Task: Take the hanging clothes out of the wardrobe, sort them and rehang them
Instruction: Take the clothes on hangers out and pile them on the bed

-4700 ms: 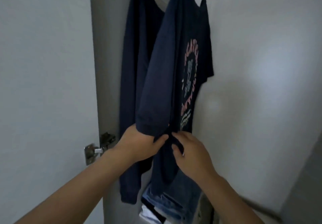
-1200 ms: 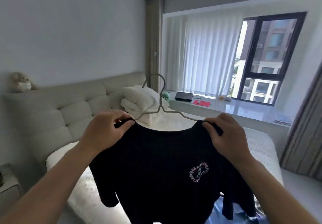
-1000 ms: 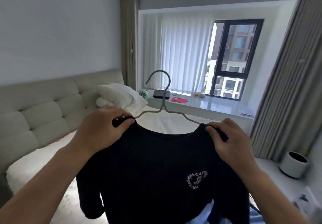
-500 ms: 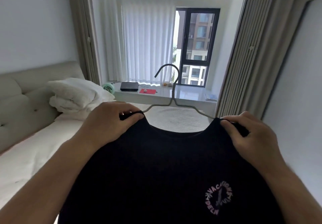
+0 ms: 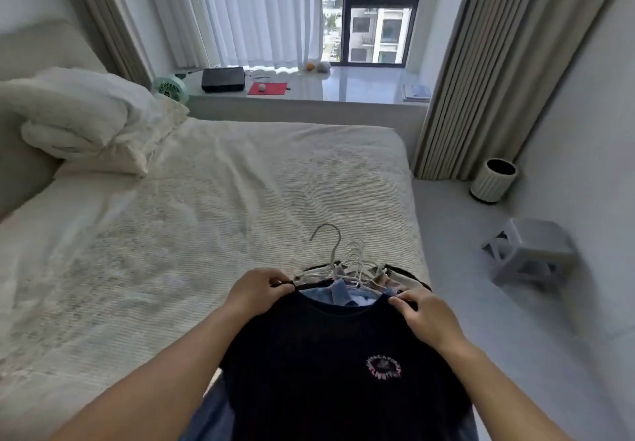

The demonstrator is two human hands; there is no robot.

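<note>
Holding a dark T-shirt point(image 5: 336, 354) by its shoulders over a pile of hangered clothes point(image 5: 347, 289) at the bed's point(image 5: 206, 200) near corner.
Left hand point(image 5: 256, 291) and right hand point(image 5: 424, 315) each pinch one shoulder; the hanger point(image 5: 330, 244) hook points toward the window.

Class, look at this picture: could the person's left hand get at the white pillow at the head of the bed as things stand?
Probably not: the left hand grips the dark T-shirt, and the pillow lies far across the bed.
</note>
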